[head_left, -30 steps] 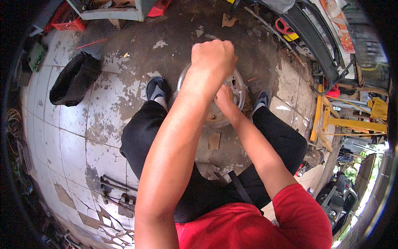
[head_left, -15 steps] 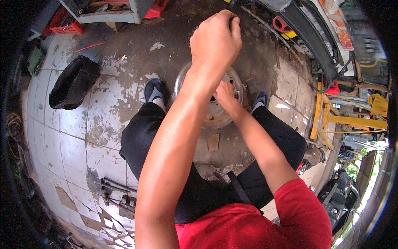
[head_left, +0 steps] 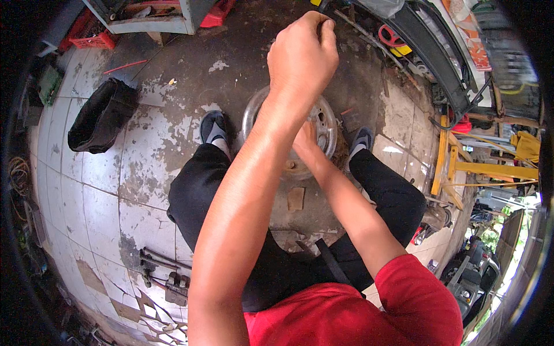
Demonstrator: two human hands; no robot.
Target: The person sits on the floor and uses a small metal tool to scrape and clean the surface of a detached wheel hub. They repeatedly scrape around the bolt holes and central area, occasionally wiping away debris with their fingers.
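I sit on the floor with my legs apart, and a worn steel wheel rim [head_left: 329, 124] lies flat between my grey shoes [head_left: 212, 128]. My left hand [head_left: 303, 55] is raised high above the rim as a closed fist, with a thin dark tool end showing at the top of the fingers. My right hand [head_left: 306, 141] reaches down onto the rim's middle. Its fingers are partly hidden behind my left forearm, so I cannot tell what it grips.
A black bag [head_left: 101, 115] lies on the tiles at left. Metal tools [head_left: 167, 271] lie by my left thigh. A yellow metal stand [head_left: 461, 167] is at right, a red crate [head_left: 92, 40] and a grey cabinet [head_left: 156, 17] at the far side.
My left fist has risen from just above the rim toward the camera. My right hand stays on the rim.
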